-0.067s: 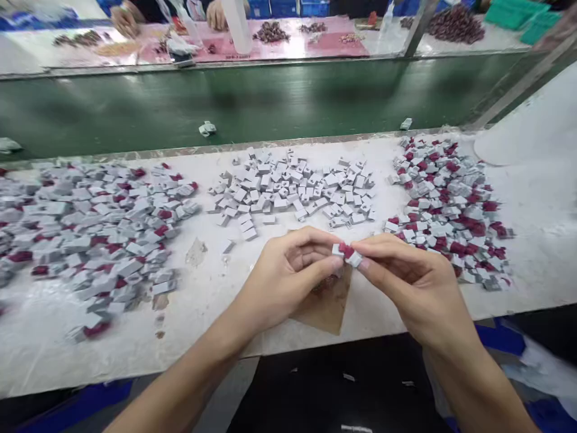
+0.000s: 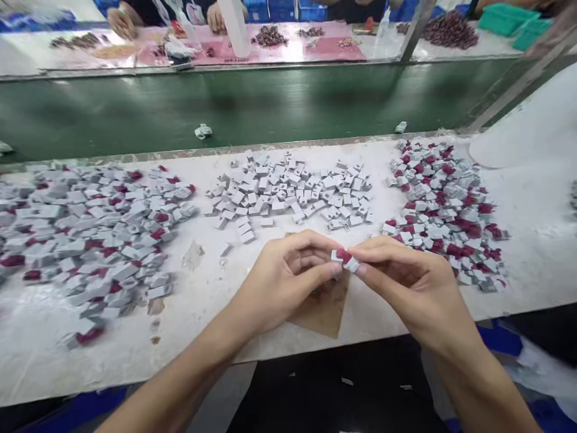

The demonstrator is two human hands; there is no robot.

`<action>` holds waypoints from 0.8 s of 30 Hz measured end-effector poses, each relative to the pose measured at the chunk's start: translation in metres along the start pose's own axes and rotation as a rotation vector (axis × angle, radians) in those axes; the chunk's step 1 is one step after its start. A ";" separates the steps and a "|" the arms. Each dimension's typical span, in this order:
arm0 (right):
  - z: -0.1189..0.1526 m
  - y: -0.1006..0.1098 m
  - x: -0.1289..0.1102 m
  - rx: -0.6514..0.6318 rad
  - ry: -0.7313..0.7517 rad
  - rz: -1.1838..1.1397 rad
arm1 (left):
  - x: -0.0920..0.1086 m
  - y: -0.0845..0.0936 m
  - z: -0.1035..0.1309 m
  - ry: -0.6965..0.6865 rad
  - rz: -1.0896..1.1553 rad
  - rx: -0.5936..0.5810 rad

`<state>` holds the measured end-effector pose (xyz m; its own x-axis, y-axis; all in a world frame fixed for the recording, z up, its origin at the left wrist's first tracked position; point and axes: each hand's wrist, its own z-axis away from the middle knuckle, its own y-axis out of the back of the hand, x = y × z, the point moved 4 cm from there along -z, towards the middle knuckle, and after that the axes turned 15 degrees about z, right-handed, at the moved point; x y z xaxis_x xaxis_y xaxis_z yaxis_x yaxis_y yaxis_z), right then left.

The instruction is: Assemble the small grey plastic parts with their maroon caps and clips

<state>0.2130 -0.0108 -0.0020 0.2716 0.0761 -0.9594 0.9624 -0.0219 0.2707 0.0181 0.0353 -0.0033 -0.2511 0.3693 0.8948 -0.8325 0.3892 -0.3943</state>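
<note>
Between my two hands is a small grey-and-maroon plastic part [image 2: 344,257], held just above the table. My left hand [image 2: 288,279] pinches its left end with thumb and forefinger. The thumb and forefinger of my right hand [image 2: 406,279] close on its right end. Under my left hand lies a brown board [image 2: 327,313], partly covered by the hand; small reddish bits on it are mostly hidden. Past my fingers spreads a pile of plain light-grey plastic pieces [image 2: 288,186].
Heaps of grey-and-maroon parts lie on the table at left [image 2: 112,234] and right [image 2: 451,210]. Beyond runs a green conveyor belt [image 2: 279,102] with a few parts on it. A metal post [image 2: 417,30] and a white curved object [image 2: 527,126] stand right. Other people's hands [image 2: 121,21] rest opposite.
The view has shifted slightly. Both hands keep their pinch on the plastic part, which looks barely turned.
</note>
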 end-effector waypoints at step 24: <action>-0.327 0.095 0.076 0.409 -0.374 0.984 | 0.103 0.122 -0.260 -0.179 -0.829 0.631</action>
<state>0.3251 0.3189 -0.0237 0.8285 -0.4560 -0.3251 0.2387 -0.2376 0.9416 0.0190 0.3399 -0.0133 0.4876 0.0387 0.8722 -0.8697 -0.0655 0.4891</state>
